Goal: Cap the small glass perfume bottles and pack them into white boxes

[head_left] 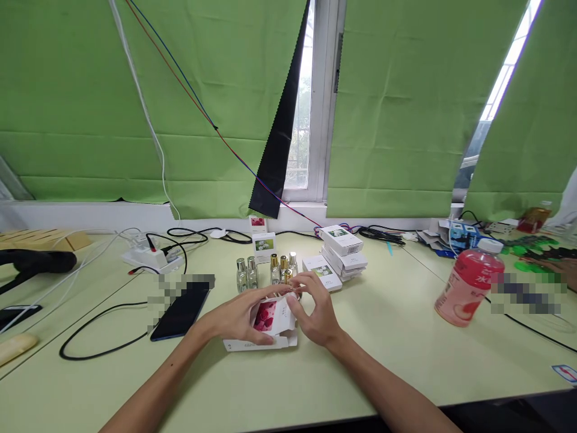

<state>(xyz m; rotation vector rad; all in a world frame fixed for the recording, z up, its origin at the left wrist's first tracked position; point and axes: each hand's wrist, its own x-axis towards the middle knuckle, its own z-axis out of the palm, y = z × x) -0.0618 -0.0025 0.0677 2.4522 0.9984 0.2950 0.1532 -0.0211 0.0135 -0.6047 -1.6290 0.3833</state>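
A small white carton with a red flower picture (265, 316) is in front of me, its right end open with flaps out. My left hand (237, 314) wraps round its left side, thumb along the near face. My right hand (318, 310) pinches at the open end with thumb and fingers; whether they grip just the flap or something else too is hidden. Under the carton lies another white box (252, 345). Just behind my hands stand small glass bottles with silver caps (246, 273) and gold caps (279, 267), partly covered by my fingers.
White cartons are stacked (347, 261) behind right, one lying beside the stack (321, 272). Upright cartons (264, 247) stand behind the bottles. A dark tablet (183, 311) with a cable lies left; a pink drink bottle (469, 285) stands right. A power strip (153, 258) is back left.
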